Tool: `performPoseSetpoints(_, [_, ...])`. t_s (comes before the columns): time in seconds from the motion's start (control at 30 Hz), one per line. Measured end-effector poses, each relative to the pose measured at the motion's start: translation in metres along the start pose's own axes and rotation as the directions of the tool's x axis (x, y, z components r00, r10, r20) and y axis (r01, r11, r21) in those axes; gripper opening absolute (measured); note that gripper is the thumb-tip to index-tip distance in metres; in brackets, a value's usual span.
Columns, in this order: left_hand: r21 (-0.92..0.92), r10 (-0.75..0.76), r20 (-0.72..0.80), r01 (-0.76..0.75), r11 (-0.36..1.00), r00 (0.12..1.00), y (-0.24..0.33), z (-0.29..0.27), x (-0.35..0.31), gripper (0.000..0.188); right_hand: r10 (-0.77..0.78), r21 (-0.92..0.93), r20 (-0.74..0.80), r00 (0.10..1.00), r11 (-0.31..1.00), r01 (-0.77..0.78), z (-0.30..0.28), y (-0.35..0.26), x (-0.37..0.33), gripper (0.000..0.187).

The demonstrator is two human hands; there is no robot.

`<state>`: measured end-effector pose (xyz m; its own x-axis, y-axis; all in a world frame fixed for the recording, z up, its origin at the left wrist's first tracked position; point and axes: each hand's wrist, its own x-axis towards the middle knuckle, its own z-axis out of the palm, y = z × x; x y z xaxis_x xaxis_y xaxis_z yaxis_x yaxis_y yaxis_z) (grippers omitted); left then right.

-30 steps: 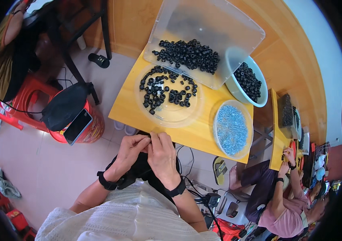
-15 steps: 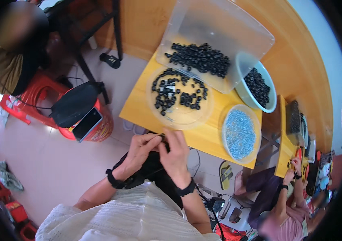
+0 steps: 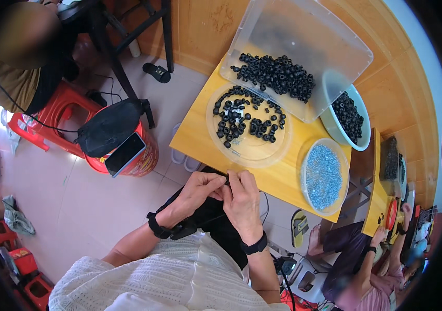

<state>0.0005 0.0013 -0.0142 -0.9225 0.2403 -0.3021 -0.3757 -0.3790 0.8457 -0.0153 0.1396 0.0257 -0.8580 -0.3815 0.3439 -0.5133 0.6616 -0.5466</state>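
Observation:
Just off the front edge of the yellow table (image 3: pixel 195 142), my two hands meet at the fingertips. Thumb and fingers of my left hand (image 3: pixel 200 191) pinch one side of a small black part (image 3: pixel 226 180). My right hand (image 3: pixel 243 199) has its bent fingers closed on the other side, covering most of it. Beyond them lies a clear round tray (image 3: pixel 278 153) with loose black round pieces (image 3: pixel 257 127) and a few thin metal bits. To the right stands a round tub (image 3: pixel 346 194) full of small bluish metal pieces (image 3: pixel 323 176).
A clear bin (image 3: pixel 335 46) tilts at the back, spilling black pieces toward the tray. Beside it is a pale green basin (image 3: pixel 362 103) of black pieces. At left, a phone (image 3: pixel 125 154) and black bag rest on a red bucket (image 3: pixel 148 160). A co-worker (image 3: pixel 358 269) sits at right.
The whole scene has shifted rightward in the picture. My hands stay together at the table edge, still pinching the black part. The co-worker's hands have moved apart.

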Motion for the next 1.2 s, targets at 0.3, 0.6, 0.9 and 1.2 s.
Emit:
performPoseSetpoints(0.3, [-0.007, -0.019, -0.044, 0.019, 1.0, 0.999, 0.006, 0.01, -0.006, 0.027, -0.05, -0.047, -0.068, 0.996, 0.998, 0.047, 0.002, -0.002, -0.006, 0.023])
performPoseSetpoints(0.6, [-0.009, -0.051, -0.027, 0.051, 0.999, 0.998, 0.02, 0.008, -0.009, 0.036, 0.186, 0.172, -0.299, 0.936, 0.975, -0.139, -0.03, 0.022, 0.019, 0.021])
performPoseSetpoints(0.9, [0.055, -0.037, 0.044, 0.035, 0.998, 0.998, 0.025, -0.006, -0.016, 0.036, 0.589, 0.592, -0.605, 0.535, 0.783, -0.191, -0.164, 0.162, 0.109, 0.025])
performPoseSetpoints(1.2, [0.052, -0.038, 0.073, 0.034, 0.998, 0.997, 0.019, -0.01, -0.015, 0.031, 0.358, 0.29, -0.645, 0.675, 0.932, -0.217, -0.237, 0.205, 0.15, 0.034])
